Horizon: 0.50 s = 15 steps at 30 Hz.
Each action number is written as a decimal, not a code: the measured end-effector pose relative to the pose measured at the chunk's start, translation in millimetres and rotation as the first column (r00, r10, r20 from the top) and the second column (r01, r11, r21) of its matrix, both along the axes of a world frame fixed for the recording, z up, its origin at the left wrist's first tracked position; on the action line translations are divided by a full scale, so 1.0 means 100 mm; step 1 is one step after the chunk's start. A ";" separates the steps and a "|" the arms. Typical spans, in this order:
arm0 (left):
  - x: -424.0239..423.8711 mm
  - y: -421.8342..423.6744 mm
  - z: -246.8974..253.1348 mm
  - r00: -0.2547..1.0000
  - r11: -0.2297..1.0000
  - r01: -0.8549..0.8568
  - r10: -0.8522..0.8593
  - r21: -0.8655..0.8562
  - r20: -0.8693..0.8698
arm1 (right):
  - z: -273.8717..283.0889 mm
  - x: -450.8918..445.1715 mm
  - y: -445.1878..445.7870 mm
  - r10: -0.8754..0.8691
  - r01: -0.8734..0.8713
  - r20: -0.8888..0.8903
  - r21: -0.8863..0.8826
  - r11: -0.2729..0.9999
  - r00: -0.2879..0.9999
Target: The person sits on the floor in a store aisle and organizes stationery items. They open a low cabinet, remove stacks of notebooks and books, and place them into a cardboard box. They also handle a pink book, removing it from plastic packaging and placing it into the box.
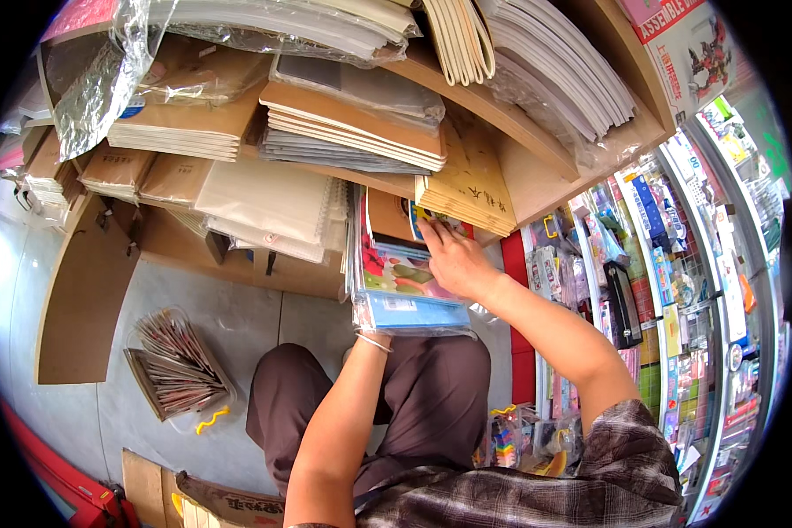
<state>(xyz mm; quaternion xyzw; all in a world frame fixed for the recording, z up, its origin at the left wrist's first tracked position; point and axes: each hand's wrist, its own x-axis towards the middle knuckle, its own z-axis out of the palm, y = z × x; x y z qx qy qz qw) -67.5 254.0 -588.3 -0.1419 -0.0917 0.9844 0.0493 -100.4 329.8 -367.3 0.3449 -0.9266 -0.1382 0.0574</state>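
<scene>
A stack of notebooks with colourful covers (402, 274), some in clear plastic, rests over the person's knees in front of the shelf. My left hand (373, 333) is mostly hidden beneath the near end of the stack, holding it from below. On top lies my right hand (452, 254), its fingers stretched over the covers near a brown notebook (389, 214). Whether those fingers grip anything is hard to see. Just above the right fingertips, a stack of yellowish-brown notebooks (468, 191) juts out from the shelf.
Wooden shelves (541, 142) hold more notebooks and plastic-wrapped paper. An opened cabinet door (86, 297) stands at the left. On the floor are a plastic bin (178, 369) of thin packets and a cardboard box (145, 482). Racks of stationery (660, 264) line the right side.
</scene>
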 end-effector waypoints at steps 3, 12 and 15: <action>0.01 0.00 -0.01 1.000 1.000 -0.001 0.001 -0.004 0.001 | 0.11 0.01 0.05 -0.022 0.021 -0.015 -0.066 0.998 1.000; 0.00 0.02 -0.01 1.000 1.000 -0.002 0.002 0.000 -0.006 | 0.15 0.59 0.01 -0.013 -0.003 0.160 0.098 0.995 0.987; -0.01 0.03 -0.01 1.000 1.000 -0.007 0.007 -0.004 -0.011 | 0.21 0.62 0.02 -0.024 0.042 0.267 -0.064 0.997 0.963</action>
